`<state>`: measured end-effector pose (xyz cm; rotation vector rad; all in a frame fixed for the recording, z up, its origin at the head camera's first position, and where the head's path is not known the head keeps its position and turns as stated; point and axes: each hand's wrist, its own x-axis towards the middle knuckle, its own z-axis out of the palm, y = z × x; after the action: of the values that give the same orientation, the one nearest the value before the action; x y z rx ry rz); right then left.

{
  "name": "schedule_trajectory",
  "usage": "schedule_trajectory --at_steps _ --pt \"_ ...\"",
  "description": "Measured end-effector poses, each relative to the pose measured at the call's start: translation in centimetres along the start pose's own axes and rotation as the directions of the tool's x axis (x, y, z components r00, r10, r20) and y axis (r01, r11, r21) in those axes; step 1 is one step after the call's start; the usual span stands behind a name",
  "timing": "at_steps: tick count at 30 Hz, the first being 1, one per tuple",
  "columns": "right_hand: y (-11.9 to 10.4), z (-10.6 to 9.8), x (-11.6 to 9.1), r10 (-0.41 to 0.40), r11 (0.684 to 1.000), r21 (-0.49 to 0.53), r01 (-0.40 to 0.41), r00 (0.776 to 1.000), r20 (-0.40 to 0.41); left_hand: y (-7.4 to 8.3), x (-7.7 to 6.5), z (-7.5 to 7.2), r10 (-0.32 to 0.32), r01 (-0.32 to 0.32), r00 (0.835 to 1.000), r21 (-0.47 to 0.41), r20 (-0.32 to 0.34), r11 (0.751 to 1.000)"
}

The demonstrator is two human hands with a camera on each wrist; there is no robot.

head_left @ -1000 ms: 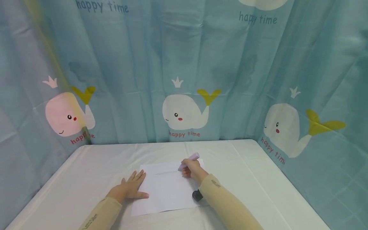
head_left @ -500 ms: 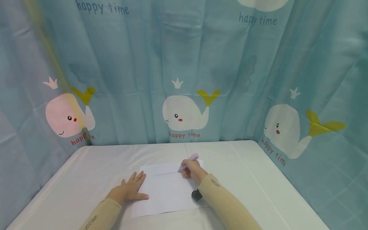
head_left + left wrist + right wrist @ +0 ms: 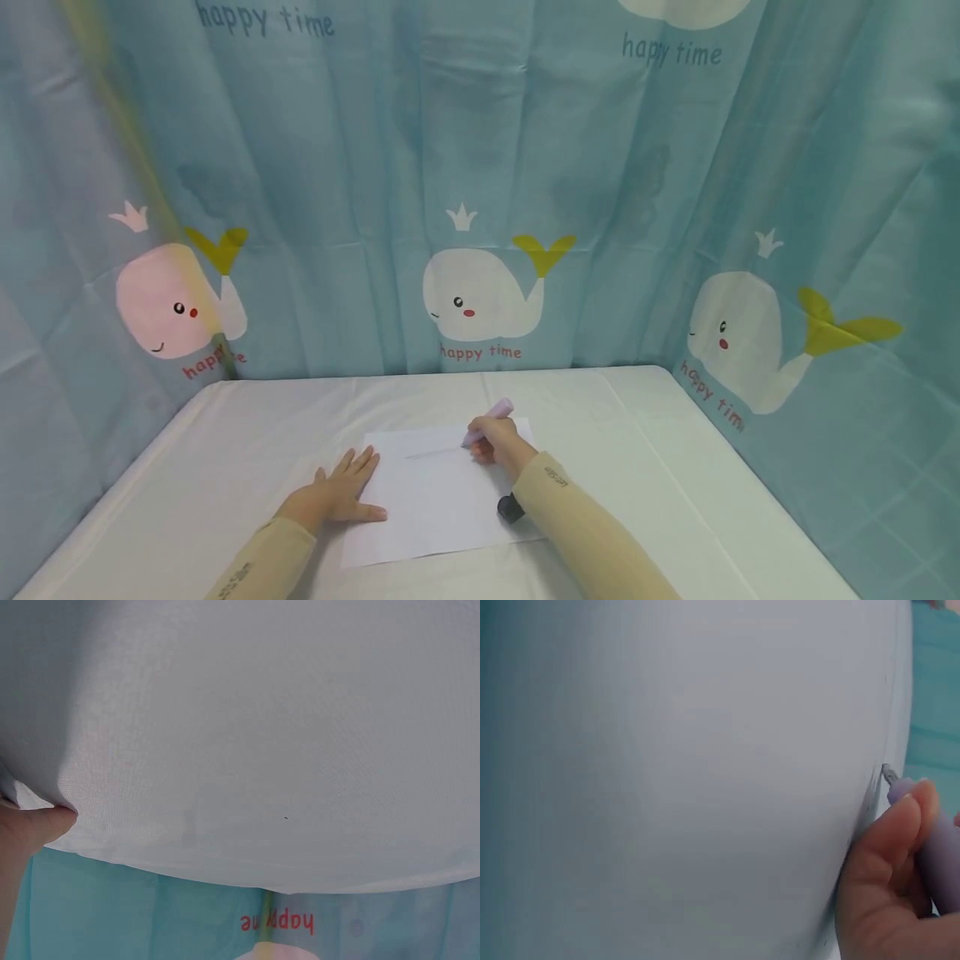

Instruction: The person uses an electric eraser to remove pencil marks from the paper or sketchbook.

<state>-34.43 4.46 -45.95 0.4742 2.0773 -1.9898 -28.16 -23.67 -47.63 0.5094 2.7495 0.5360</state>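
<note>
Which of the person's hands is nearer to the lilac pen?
Right: the right hand grips the lilac pen, while the left hand lies apart from it, at the left edge of the white paper.

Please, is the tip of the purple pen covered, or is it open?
Open: in the right wrist view, the grey tip of the pen sticks out bare past the right hand.

Lilac pen (image 3: 502, 408) in right grip (image 3: 502, 442)

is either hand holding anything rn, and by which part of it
The right hand pinches the lilac pen low down, just behind its tip. The left hand holds nothing; it lies spread at the left edge of the paper.
</note>
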Motion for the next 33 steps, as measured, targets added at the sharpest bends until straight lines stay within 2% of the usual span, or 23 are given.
schedule_trajectory --at_steps 6,15,26,33 --pt "0.0 0.0 0.0 -0.014 1.000 -0.013 0.015 0.999 0.031 0.6 -0.3 -0.5 -0.029 0.028 0.999 0.031 0.034 0.999" --pt "0.4 -0.4 -0.4 -0.008 0.999 0.040 0.007 1.000 0.021 1.5 -0.5 -0.9 -0.033 0.032 0.999 0.057 0.016 0.998" --pt "0.8 0.3 -0.9 -0.035 0.997 0.062 0.038 0.998 -0.053 0.5 -0.5 -0.5 -0.013 0.013 0.999 0.004 0.032 1.000" --pt "0.4 0.4 -0.8 -0.018 1.000 0.015 0.019 1.000 -0.024 0.8 -0.4 -0.7 -0.006 0.006 1.000 0.011 0.027 1.000"
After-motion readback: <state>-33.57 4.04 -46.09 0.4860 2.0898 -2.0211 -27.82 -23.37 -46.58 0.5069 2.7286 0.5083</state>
